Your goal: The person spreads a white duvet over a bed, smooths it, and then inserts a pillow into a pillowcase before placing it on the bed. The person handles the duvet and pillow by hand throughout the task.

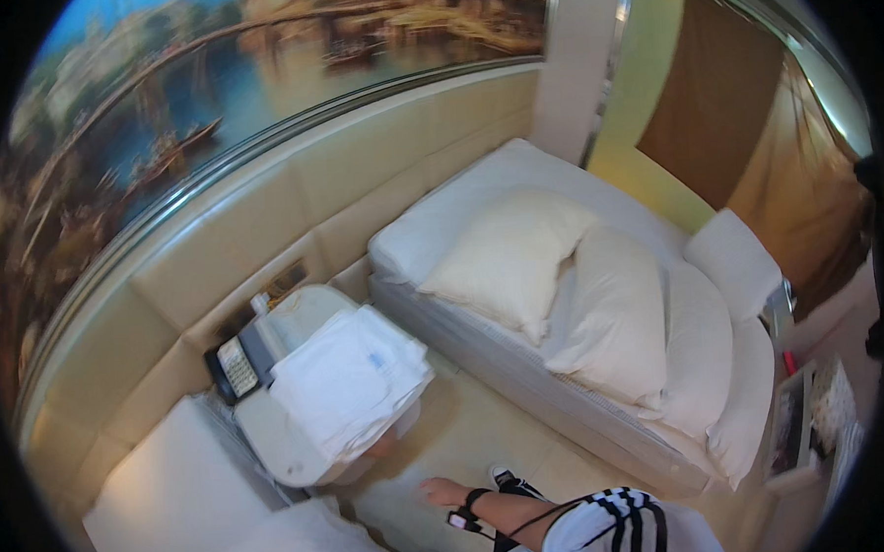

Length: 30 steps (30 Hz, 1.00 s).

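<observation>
My right hand (444, 490) hangs over the tiled floor, its fingers loosely extended and nothing seen in it. A black band is around the wrist, and a small dark device (461, 521) on a cord hangs beside it. My left hand is out of view. At the lower left lies a pale pillow or bedding (298, 541) on a white mattress (170, 480). Ahead, a stack of folded white linen (350, 383) rests on a rounded bedside table (271, 439), beside a desk telephone (237, 368).
A second bed (454, 224) to the right holds several cream pillows (515, 258). A padded headboard panel (240, 218) runs along the wall under a large picture (256, 84). Brown curtains (723, 101) hang at the upper right. A shelf or cart (785, 424) with items stands at the far right.
</observation>
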Each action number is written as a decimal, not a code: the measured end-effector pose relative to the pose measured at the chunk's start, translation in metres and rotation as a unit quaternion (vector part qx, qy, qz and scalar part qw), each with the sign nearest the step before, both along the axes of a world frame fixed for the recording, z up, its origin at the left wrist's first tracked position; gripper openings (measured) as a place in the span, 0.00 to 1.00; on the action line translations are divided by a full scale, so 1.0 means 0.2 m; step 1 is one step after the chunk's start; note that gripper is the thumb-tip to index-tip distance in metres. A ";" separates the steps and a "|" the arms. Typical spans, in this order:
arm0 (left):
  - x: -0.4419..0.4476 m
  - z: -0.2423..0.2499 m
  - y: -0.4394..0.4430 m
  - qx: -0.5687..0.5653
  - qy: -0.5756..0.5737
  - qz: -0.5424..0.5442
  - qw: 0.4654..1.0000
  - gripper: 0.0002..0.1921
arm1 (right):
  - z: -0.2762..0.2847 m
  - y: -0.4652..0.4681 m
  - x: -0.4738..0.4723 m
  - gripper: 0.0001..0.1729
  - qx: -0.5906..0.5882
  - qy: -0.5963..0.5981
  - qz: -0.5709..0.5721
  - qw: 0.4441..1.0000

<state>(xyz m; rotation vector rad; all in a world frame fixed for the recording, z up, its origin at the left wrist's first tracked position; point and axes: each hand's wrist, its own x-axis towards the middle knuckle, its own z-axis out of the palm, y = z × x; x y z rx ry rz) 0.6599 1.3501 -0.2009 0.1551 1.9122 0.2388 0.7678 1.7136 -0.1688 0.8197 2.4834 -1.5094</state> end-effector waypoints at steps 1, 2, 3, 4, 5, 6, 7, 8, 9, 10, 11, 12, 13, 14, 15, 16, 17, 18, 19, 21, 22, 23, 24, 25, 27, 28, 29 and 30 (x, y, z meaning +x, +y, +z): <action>0.01 0.05 0.19 0.008 0.001 -0.004 1.000 0.30 | 0.04 0.20 0.16 0.27 0.018 -0.057 -0.038 0.997; 0.03 0.09 0.39 0.017 -0.001 -0.008 1.000 0.29 | 0.10 0.42 0.34 0.29 0.064 -0.045 -0.106 0.991; 0.06 0.12 0.57 0.028 -0.005 -0.013 1.000 0.28 | 0.17 0.58 0.55 0.30 0.135 -0.079 -0.189 0.970; 0.10 0.14 0.76 0.040 -0.009 -0.019 0.999 0.27 | 0.25 0.82 0.78 0.31 0.171 -0.068 -0.256 0.949; 0.14 0.17 0.94 0.053 -0.016 -0.025 0.998 0.26 | 0.33 1.02 0.99 0.30 0.175 -0.117 -0.361 0.908; 0.18 0.18 1.12 0.068 -0.024 -0.032 0.997 0.25 | 0.42 1.22 1.22 0.31 0.239 -0.260 -0.371 0.859; 0.22 0.21 1.30 0.088 -0.035 -0.033 0.995 0.24 | 0.50 1.36 1.48 0.33 0.359 -0.285 -0.397 0.795; 0.27 0.23 1.49 0.114 -0.050 -0.031 0.992 0.23 | 0.58 1.49 1.72 0.36 0.324 -0.320 -0.464 0.759; 0.30 0.27 1.69 0.153 -0.072 -0.020 0.985 0.22 | 0.64 1.63 1.95 0.41 0.300 -0.428 -0.454 0.722; 0.33 0.32 1.90 0.195 -0.115 0.019 0.974 0.21 | 0.68 1.66 2.14 0.52 0.255 -0.338 -0.577 0.698; 0.37 0.39 2.11 0.242 -0.192 0.092 0.947 0.20 | 0.69 1.71 2.29 0.66 0.194 -0.326 -0.645 0.663; 0.42 0.47 2.32 0.286 -0.263 0.149 0.909 0.19 | 0.69 1.73 2.43 0.71 0.123 -0.326 -0.614 0.708; 0.48 0.57 2.50 0.310 -0.292 0.168 0.889 0.18 | 0.66 1.74 2.51 0.75 0.067 -0.324 -0.588 0.738; 0.59 0.67 2.64 0.325 -0.230 0.129 0.908 0.17 | 0.60 1.73 2.54 0.72 0.084 -0.290 -0.587 0.752; 0.69 0.77 2.78 0.369 -0.181 0.083 0.908 0.15 | 0.53 1.73 2.56 0.68 0.075 -0.283 -0.591 0.752; 0.76 0.87 2.90 0.325 -0.197 0.089 0.921 0.16 | 0.47 1.74 2.57 0.54 0.070 -0.306 -0.578 0.753; 0.83 0.96 2.99 0.317 -0.230 0.087 0.916 0.17 | 0.40 1.72 2.55 0.37 0.090 -0.322 -0.582 0.741; 0.90 1.04 3.05 0.322 -0.272 0.081 0.903 0.18 | 0.35 1.72 2.53 0.33 0.074 -0.318 -0.581 0.746; 0.97 1.09 3.10 0.271 -0.259 0.070 0.924 0.19 | 0.30 1.71 2.50 0.29 0.059 -0.331 -0.575 0.746; 1.11 1.13 3.21 0.198 -0.247 0.039 0.948 0.21 | 0.29 1.66 2.45 0.25 0.106 -0.236 -0.548 0.795; 1.16 1.13 3.23 0.162 -0.246 0.026 0.955 0.25 | 0.32 1.61 2.44 0.25 0.115 -0.174 -0.525 0.825; 1.21 1.12 3.25 0.144 -0.241 0.035 0.959 0.29 | 0.36 1.53 2.41 0.26 0.094 -0.143 -0.497 0.851; 1.26 1.08 3.28 0.116 -0.226 0.042 0.966 0.32 | 0.42 1.43 2.38 0.27 0.095 -0.102 -0.454 0.880; 1.31 1.03 3.29 0.091 -0.213 0.057 0.971 0.35 | 0.49 1.33 2.36 0.28 0.094 -0.068 -0.405 0.907; 1.37 0.90 3.26 0.091 -0.220 0.046 0.970 0.34 | 0.59 1.09 2.28 0.25 -0.029 0.017 -0.359 0.933; 1.38 0.83 3.23 0.131 -0.248 0.045 0.959 0.34 | 0.63 0.98 2.25 0.27 -0.099 0.003 -0.298 0.949; 1.35 0.77 3.16 0.185 -0.204 -0.142 0.951 0.33 | 0.64 0.89 2.22 0.26 -0.145 0.014 -0.278 0.949; 1.32 0.71 3.09 0.210 -0.015 -0.427 0.879 0.33 | 0.63 0.81 2.21 0.25 -0.187 0.031 -0.278 0.942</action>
